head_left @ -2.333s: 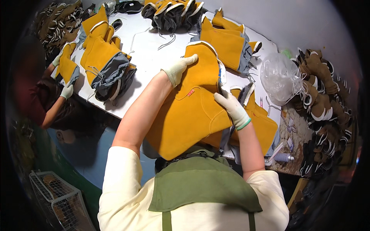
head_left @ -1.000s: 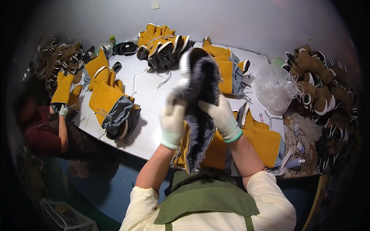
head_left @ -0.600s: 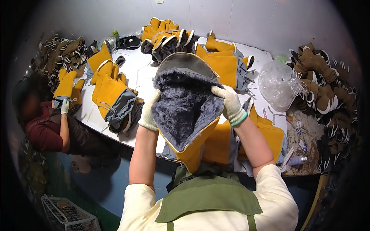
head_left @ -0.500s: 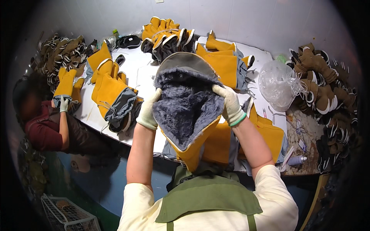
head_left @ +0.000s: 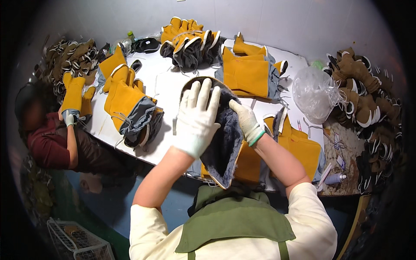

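In front of my chest is an unsoled boot upper (head_left: 222,149), with dark grey fur lining showing through its wide opening and a pale rim. My right hand (head_left: 247,121), in a white knit glove with a green cuff, grips its right edge, thumb over the rim and the other fingers hidden behind. My left hand (head_left: 197,115), gloved in white, lies flat across the upper's left side with fingers stretched upward; it covers much of the lining. Behind the held piece, more yellow boot uppers (head_left: 297,151) lie along the table's near edge.
The white table (head_left: 167,91) carries yellow uppers (head_left: 128,102) and a tied yellow bundle (head_left: 186,41). A clear plastic bag (head_left: 315,95) and brown uppers (head_left: 357,89) are at right, beside a spray can (head_left: 335,179). A co-worker (head_left: 50,143) at left handles a yellow upper (head_left: 73,95).
My left hand has left the upper's left edge and now lies flat across it. The upper has turned and its opening looks narrower. My right hand still grips the right edge.
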Available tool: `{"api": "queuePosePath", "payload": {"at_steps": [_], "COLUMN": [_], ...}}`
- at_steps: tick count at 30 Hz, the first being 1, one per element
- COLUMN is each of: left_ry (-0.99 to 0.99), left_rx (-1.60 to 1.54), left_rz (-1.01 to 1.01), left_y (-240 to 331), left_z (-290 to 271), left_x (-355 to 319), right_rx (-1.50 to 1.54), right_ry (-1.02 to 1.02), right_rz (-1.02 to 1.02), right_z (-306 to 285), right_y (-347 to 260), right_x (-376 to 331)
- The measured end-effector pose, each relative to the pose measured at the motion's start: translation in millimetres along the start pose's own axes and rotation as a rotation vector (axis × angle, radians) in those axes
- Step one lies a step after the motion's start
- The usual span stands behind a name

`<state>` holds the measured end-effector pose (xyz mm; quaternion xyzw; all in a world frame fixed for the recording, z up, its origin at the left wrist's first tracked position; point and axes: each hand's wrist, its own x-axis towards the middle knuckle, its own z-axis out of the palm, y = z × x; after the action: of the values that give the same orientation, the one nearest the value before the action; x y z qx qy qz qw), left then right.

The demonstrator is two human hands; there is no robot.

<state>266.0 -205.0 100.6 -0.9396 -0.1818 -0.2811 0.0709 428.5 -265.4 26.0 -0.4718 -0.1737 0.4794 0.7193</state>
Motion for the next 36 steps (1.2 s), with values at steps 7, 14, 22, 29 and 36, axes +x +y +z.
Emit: {"api": "queuePosePath", "payload": {"at_steps": [7,14,22,29,36], "left_ry": [-0.281,-0.263,-0.302,-0.378,-0.303], "left_rx": [-0.458,-0.403,-0.671,-0.732,-0.482], "left_rz": [-0.13,-0.21,-0.432,-0.451,-0.487], "left_y": [-66,-51,-65,-78,-74], "left_z": [45,46,70,80,25], "left_x": [-10,5,12,8,-10], "right_rx": [0.103,0.081,0.045,-0.023,0.037], "right_ry": [-0.239,-0.227,-0.312,-0.291,-0.205], "right_rz": [0.06,0.09,0.09,0.057,0.015], "right_z": [-15,-18,-16,-11,-28], "right_y": [4,10,3,1,4], "right_x": [-4,3,-2,-4,3]}}
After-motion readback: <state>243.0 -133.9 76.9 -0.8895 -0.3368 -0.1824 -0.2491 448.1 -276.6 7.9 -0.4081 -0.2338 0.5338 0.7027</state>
